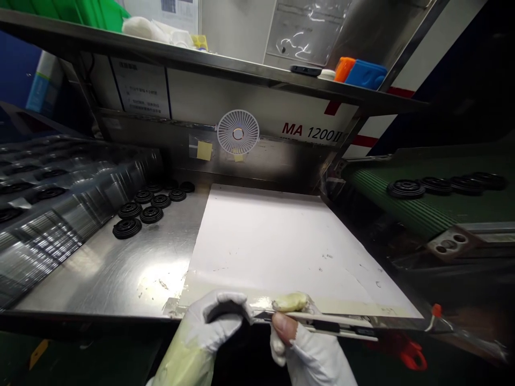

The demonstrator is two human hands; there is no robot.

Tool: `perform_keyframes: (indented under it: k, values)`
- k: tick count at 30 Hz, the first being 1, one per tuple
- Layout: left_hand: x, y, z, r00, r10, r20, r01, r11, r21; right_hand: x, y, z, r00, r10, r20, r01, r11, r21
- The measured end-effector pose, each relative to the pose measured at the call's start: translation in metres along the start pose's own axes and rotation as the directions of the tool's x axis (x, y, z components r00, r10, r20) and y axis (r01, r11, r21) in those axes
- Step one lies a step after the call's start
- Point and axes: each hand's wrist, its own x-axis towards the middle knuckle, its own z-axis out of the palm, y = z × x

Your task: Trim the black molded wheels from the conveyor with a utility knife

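Note:
At the front edge of the bench, my left hand [219,321], in a white glove, curls its fingers and thumb round a black part [223,310]. Most of that part is hidden, so its full shape does not show. My right hand [295,332] wears a white glove with the thumb tip bare and a yellowish cover on a finger. It grips a slim white utility knife [341,326], whose blade points left at the left hand's fingertips. Several black ringed rubber-looking discs [152,214] lie on the metal bench, left of a white sheet [265,241].
Clear plastic trays [76,214] holding black discs are stacked on the left. On the right, a green conveyor belt [374,187] carries several more discs [406,188]. A small white fan [238,133] sits below a metal shelf [241,75]. Red-handled scissors [412,354] hang at lower right.

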Motion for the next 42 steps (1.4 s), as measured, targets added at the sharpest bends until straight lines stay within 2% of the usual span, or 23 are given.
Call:
perform_keyframes:
  k: [5, 11, 14, 17, 23, 26, 30, 33, 38, 40, 42]
  values:
    - [0.004, -0.007, 0.0, 0.998, 0.013, 0.068, -0.014, 1.0, 0.016, -0.003, 0.011, 0.005, 1.0, -0.006, -0.012, 0.005, 0.998, -0.058]
    - [0.0, -0.01, 0.008, 0.993, 0.115, -0.008, -0.113, 0.986, 0.126, -0.002, 0.016, 0.005, 0.998, 0.053, -0.021, -0.055, 0.995, -0.088]
    - [-0.002, -0.01, 0.009, 0.987, 0.154, 0.047, -0.16, 0.973, 0.165, -0.003, 0.016, 0.003, 0.998, 0.048, -0.027, -0.051, 0.992, -0.116]
    - [-0.004, -0.008, 0.01, 0.985, 0.148, 0.088, -0.161, 0.973, 0.166, -0.005, 0.016, 0.002, 0.999, 0.049, -0.009, -0.049, 0.992, -0.116]
    - [-0.004, -0.003, 0.01, 0.99, 0.117, 0.082, -0.13, 0.976, 0.176, -0.011, 0.009, 0.003, 0.997, 0.066, 0.048, -0.06, 0.992, -0.113]
    - [-0.002, -0.003, 0.007, 0.992, 0.033, 0.119, -0.057, 0.978, 0.201, -0.008, -0.005, 0.003, 0.988, 0.081, 0.129, -0.063, 0.988, -0.138]
    - [0.0, 0.001, 0.004, 0.955, -0.101, 0.278, 0.014, 0.955, 0.297, 0.0, -0.027, 0.005, 0.973, 0.086, 0.215, -0.051, 0.985, -0.163]
    - [0.0, 0.01, 0.006, 0.921, -0.168, 0.351, 0.037, 0.936, 0.35, 0.004, -0.036, 0.006, 0.943, 0.116, 0.311, -0.059, 0.98, -0.188]
    - [-0.002, 0.023, 0.013, 0.821, -0.138, 0.555, -0.04, 0.954, 0.296, 0.008, -0.038, 0.005, 0.887, 0.197, 0.419, -0.114, 0.97, -0.216]
    - [-0.001, 0.018, 0.01, 0.823, -0.133, 0.552, -0.04, 0.956, 0.289, 0.008, -0.038, 0.003, 0.885, 0.216, 0.412, -0.131, 0.966, -0.224]
    - [0.002, 0.006, 0.005, 0.857, -0.169, 0.487, 0.012, 0.951, 0.309, 0.008, -0.038, 0.0, 0.891, 0.242, 0.384, -0.148, 0.955, -0.258]
